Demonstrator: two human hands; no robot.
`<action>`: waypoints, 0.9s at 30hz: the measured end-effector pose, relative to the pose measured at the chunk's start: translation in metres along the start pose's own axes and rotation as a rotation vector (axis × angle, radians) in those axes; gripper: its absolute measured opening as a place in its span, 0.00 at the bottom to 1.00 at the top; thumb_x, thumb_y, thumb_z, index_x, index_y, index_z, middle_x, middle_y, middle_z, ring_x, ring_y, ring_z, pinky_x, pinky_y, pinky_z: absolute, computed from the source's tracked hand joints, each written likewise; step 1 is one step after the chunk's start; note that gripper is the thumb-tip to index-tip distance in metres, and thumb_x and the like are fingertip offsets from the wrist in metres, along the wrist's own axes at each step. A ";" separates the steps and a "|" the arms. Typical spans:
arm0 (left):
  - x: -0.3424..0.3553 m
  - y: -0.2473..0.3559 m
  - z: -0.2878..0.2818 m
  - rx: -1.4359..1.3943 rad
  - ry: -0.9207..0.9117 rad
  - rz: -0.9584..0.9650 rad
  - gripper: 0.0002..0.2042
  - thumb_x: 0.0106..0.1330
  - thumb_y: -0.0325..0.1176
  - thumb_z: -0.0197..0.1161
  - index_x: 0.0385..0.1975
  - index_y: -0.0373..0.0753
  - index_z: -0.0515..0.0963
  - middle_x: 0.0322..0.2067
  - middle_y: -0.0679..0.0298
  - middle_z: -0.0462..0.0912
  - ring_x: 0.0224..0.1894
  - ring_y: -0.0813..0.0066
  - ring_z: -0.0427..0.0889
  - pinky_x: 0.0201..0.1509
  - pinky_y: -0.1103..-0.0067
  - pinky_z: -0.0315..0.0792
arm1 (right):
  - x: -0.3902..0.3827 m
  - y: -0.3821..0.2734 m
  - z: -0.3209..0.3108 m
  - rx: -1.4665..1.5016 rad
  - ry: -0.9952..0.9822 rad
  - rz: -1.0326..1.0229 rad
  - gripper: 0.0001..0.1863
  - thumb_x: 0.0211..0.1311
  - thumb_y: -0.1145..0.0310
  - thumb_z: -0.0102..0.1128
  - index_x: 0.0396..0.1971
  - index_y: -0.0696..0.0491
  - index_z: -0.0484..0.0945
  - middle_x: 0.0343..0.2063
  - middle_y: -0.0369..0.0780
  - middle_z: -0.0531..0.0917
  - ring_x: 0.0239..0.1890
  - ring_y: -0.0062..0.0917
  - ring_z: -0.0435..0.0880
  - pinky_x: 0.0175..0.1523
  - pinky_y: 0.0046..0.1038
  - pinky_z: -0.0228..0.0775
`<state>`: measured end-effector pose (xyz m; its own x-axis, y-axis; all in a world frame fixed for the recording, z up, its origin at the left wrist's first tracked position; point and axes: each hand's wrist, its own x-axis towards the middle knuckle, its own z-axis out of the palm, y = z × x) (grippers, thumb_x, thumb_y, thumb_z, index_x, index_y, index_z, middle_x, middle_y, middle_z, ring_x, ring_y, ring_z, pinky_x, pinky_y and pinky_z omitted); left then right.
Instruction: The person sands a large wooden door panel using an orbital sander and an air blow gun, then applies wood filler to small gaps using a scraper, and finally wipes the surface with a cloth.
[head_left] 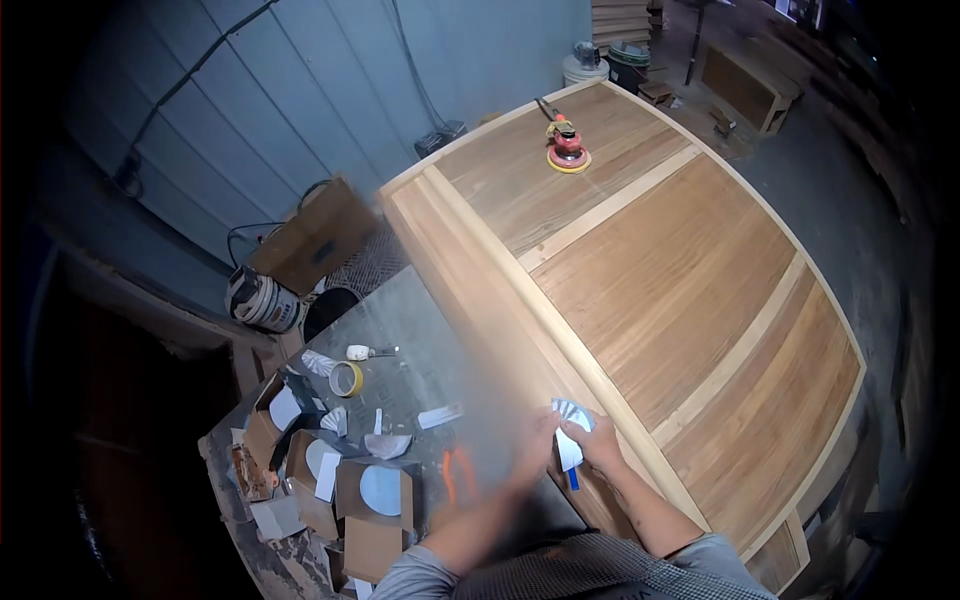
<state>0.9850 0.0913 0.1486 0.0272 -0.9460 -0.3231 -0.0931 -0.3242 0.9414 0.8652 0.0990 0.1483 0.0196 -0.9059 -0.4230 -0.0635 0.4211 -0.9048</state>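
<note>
Close to my body, above the near edge of the wooden panel [640,290], both hands hold a white sanding disc [569,455] whose top is folded into fan-like pleats. The fingers of my left hand [541,432] pinch its left side; that hand is partly smeared. My right hand [599,444] grips the right side, thumb laid over the paper. Below the disc a narrow blue piece [573,480] sticks out; I cannot tell what it belongs to. On the far part of the panel rests a red sander [568,150] with a yellow-edged pad.
The grey table [400,312] at left bears open cardboard boxes [358,500] with white discs, a yellow tape roll [346,378], orange-handled pliers [458,472] and folded paper scraps [440,415]. A bucket [262,300] and a cardboard sheet [318,240] stand by the blue wall [300,90].
</note>
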 end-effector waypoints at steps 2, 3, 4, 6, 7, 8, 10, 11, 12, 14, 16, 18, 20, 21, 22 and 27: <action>0.031 -0.013 -0.004 -0.081 -0.084 0.002 0.12 0.64 0.36 0.47 0.36 0.33 0.73 0.30 0.59 0.77 0.35 0.73 0.74 0.41 0.77 0.67 | 0.024 -0.015 -0.001 -0.277 0.096 -0.085 0.16 0.50 0.65 0.59 0.38 0.59 0.76 0.26 0.40 0.80 0.28 0.20 0.76 0.35 0.23 0.69; 0.057 -0.058 -0.017 0.063 -0.093 0.208 0.12 0.65 0.36 0.46 0.36 0.34 0.73 0.31 0.56 0.77 0.34 0.67 0.76 0.40 0.75 0.68 | 0.042 -0.035 0.003 -0.300 0.078 -0.120 0.15 0.50 0.65 0.58 0.36 0.57 0.77 0.23 0.42 0.80 0.25 0.21 0.76 0.34 0.25 0.69; 0.067 -0.035 -0.016 0.207 -0.044 0.241 0.12 0.63 0.36 0.48 0.36 0.35 0.73 0.31 0.56 0.77 0.34 0.65 0.76 0.40 0.74 0.68 | 0.068 -0.036 -0.002 -0.307 0.156 -0.166 0.15 0.49 0.65 0.58 0.37 0.56 0.77 0.22 0.42 0.80 0.24 0.23 0.77 0.33 0.26 0.69; 0.077 0.015 -0.027 0.557 0.113 0.397 0.10 0.60 0.36 0.52 0.35 0.36 0.73 0.31 0.55 0.77 0.34 0.61 0.76 0.41 0.73 0.68 | 0.125 -0.066 -0.006 -0.419 0.180 -0.313 0.16 0.49 0.64 0.57 0.39 0.55 0.76 0.23 0.48 0.79 0.24 0.30 0.78 0.33 0.29 0.69; 0.081 0.029 -0.026 0.647 0.137 0.466 0.10 0.59 0.35 0.54 0.34 0.36 0.73 0.31 0.55 0.77 0.34 0.59 0.76 0.41 0.72 0.68 | 0.157 -0.065 -0.011 -0.476 0.191 -0.363 0.17 0.49 0.64 0.57 0.39 0.55 0.76 0.25 0.50 0.78 0.26 0.35 0.78 0.36 0.31 0.69; 0.090 0.015 -0.029 0.718 -0.007 0.502 0.09 0.56 0.34 0.57 0.33 0.37 0.73 0.31 0.56 0.76 0.36 0.60 0.75 0.42 0.72 0.68 | 0.178 -0.085 -0.004 -0.591 0.171 -0.401 0.17 0.48 0.64 0.57 0.40 0.53 0.76 0.26 0.51 0.79 0.30 0.38 0.79 0.38 0.33 0.68; 0.095 0.002 -0.018 0.553 0.034 0.610 0.07 0.55 0.31 0.58 0.31 0.38 0.72 0.30 0.57 0.75 0.34 0.59 0.74 0.41 0.71 0.68 | 0.233 -0.085 -0.016 -0.832 0.150 -0.296 0.16 0.49 0.65 0.56 0.40 0.51 0.76 0.27 0.51 0.79 0.31 0.41 0.78 0.38 0.35 0.68; 0.098 -0.011 -0.017 0.438 0.096 0.643 0.06 0.54 0.30 0.58 0.30 0.38 0.72 0.29 0.58 0.74 0.34 0.59 0.73 0.40 0.70 0.67 | 0.238 -0.100 -0.005 -0.769 0.147 -0.347 0.15 0.49 0.65 0.56 0.39 0.50 0.77 0.27 0.50 0.79 0.31 0.41 0.78 0.38 0.34 0.68; 0.100 -0.024 -0.015 0.390 0.130 0.667 0.05 0.53 0.28 0.58 0.29 0.38 0.71 0.29 0.58 0.74 0.33 0.59 0.72 0.39 0.70 0.67 | 0.250 -0.105 0.001 -0.787 0.138 -0.312 0.14 0.49 0.65 0.56 0.38 0.49 0.77 0.27 0.49 0.79 0.32 0.40 0.78 0.38 0.35 0.69; 0.103 -0.048 0.004 0.655 0.235 0.670 0.06 0.52 0.28 0.59 0.28 0.38 0.71 0.28 0.59 0.73 0.32 0.59 0.72 0.38 0.70 0.68 | 0.264 -0.106 0.009 -0.814 0.127 -0.276 0.14 0.49 0.65 0.56 0.38 0.48 0.77 0.28 0.49 0.79 0.32 0.40 0.78 0.39 0.35 0.69; 0.101 -0.057 -0.004 0.667 0.235 0.695 0.05 0.51 0.27 0.60 0.26 0.38 0.71 0.26 0.59 0.73 0.30 0.60 0.73 0.35 0.71 0.67 | 0.273 -0.102 0.015 -1.024 0.115 -0.292 0.13 0.49 0.65 0.55 0.37 0.47 0.78 0.29 0.47 0.79 0.33 0.40 0.78 0.40 0.35 0.69; 0.101 -0.046 -0.006 0.639 0.240 0.721 0.04 0.50 0.27 0.60 0.23 0.39 0.71 0.23 0.60 0.73 0.28 0.61 0.73 0.32 0.72 0.67 | 0.266 -0.108 0.023 -1.070 0.153 -0.276 0.12 0.49 0.66 0.53 0.36 0.46 0.78 0.28 0.46 0.80 0.34 0.39 0.78 0.40 0.37 0.70; 0.104 -0.021 -0.018 0.459 0.123 0.734 0.04 0.49 0.26 0.59 0.21 0.39 0.70 0.21 0.60 0.73 0.26 0.61 0.73 0.30 0.71 0.67 | 0.264 -0.115 0.030 -1.202 0.176 -0.217 0.12 0.48 0.68 0.52 0.35 0.46 0.78 0.28 0.47 0.80 0.33 0.40 0.79 0.39 0.37 0.71; 0.103 -0.001 -0.025 0.376 0.051 0.691 0.03 0.49 0.26 0.59 0.20 0.39 0.70 0.20 0.61 0.73 0.25 0.61 0.73 0.29 0.71 0.67 | 0.265 -0.122 0.034 -1.276 0.188 -0.183 0.12 0.48 0.69 0.51 0.34 0.46 0.78 0.28 0.47 0.80 0.33 0.40 0.79 0.39 0.38 0.71; 0.103 -0.001 -0.024 0.409 0.099 0.727 0.03 0.49 0.25 0.58 0.20 0.39 0.70 0.19 0.61 0.73 0.24 0.60 0.73 0.28 0.70 0.67 | 0.270 -0.121 0.035 -1.307 0.155 -0.199 0.14 0.47 0.71 0.50 0.35 0.46 0.78 0.26 0.48 0.80 0.31 0.42 0.79 0.38 0.38 0.72; 0.097 -0.006 -0.035 0.596 -0.015 0.410 0.07 0.54 0.33 0.54 0.18 0.39 0.72 0.18 0.57 0.73 0.25 0.59 0.72 0.30 0.68 0.66 | 0.262 -0.125 0.061 -1.305 0.062 -0.348 0.09 0.46 0.72 0.49 0.28 0.51 0.77 0.24 0.47 0.79 0.30 0.40 0.79 0.35 0.38 0.71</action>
<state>1.0231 0.0015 0.1146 -0.1391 -0.9895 0.0393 -0.6197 0.1179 0.7759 0.9388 -0.1883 0.1474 0.1863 -0.9711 -0.1492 -0.9589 -0.1467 -0.2430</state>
